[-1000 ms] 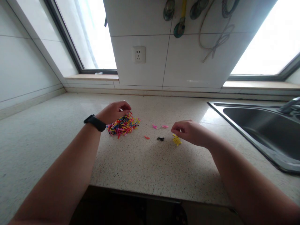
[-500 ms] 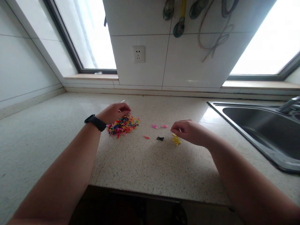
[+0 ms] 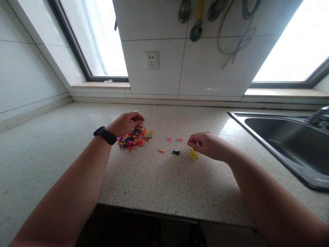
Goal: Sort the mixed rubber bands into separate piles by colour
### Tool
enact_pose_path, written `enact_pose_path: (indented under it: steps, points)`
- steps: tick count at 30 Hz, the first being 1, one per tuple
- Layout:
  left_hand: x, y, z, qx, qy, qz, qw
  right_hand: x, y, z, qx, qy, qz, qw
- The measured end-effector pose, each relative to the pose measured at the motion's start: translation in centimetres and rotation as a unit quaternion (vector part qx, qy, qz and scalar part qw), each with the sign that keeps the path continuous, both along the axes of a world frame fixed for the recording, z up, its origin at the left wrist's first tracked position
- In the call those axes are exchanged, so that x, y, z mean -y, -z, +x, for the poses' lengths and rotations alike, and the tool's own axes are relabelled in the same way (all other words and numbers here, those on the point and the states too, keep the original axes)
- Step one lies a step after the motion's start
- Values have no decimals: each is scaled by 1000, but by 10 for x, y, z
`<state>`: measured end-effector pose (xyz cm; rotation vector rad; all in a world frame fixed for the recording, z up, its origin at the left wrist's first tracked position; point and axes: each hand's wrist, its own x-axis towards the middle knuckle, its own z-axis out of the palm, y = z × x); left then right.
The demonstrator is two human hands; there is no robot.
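Observation:
A heap of small multicoloured rubber bands [image 3: 135,140] lies on the speckled countertop. My left hand [image 3: 125,124], with a black watch [image 3: 105,134] on its wrist, hovers at the heap's far edge, fingers curled together. What its fingertips hold, if anything, is hidden. My right hand [image 3: 205,144] is closed in a pinch just over a small group of yellow rubber bands [image 3: 194,154]; I cannot make out anything between its fingertips. Between the hands lie black bands [image 3: 176,152], a red band [image 3: 160,151], and two pink bits, a left pink band [image 3: 169,139] and a right pink band [image 3: 180,139].
A steel sink [image 3: 285,137] with a tap [image 3: 318,115] is set into the counter at right. Behind the countertop [image 3: 154,181] rises a tiled wall with a socket [image 3: 152,60], pipe valves [image 3: 196,31] and a hanging cord [image 3: 241,44].
My left hand has shifted very slightly over the heap. My right hand stays in the same place, and the sorted bands lie unchanged.

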<state>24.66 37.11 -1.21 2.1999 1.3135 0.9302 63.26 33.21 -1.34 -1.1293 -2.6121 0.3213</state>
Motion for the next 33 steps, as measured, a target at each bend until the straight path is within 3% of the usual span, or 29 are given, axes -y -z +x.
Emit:
enact_pose_path:
  steps: [5, 10, 16, 22, 28, 33]
  points:
    - [10, -6, 14, 126, 0, -28, 992, -1, 0, 0, 2, -1, 4, 1000]
    - [19, -11, 33, 189, 2, -33, 981, 1, -1, -2, -8, -4, 11, 1000]
    - [21, -8, 50, 250, 58, -60, 965, 6, -1, -11, -87, -17, 19, 996]
    - [34, -3, 83, 360, 120, -97, 920, 10, 1, -17, -153, -13, 2, 988]
    - [48, 6, 117, 397, 179, -145, 889, 15, 4, -27, -258, -12, -43, 965]
    - [54, 9, 130, 412, 193, -155, 877, 20, 6, -37, -321, -26, -95, 942]
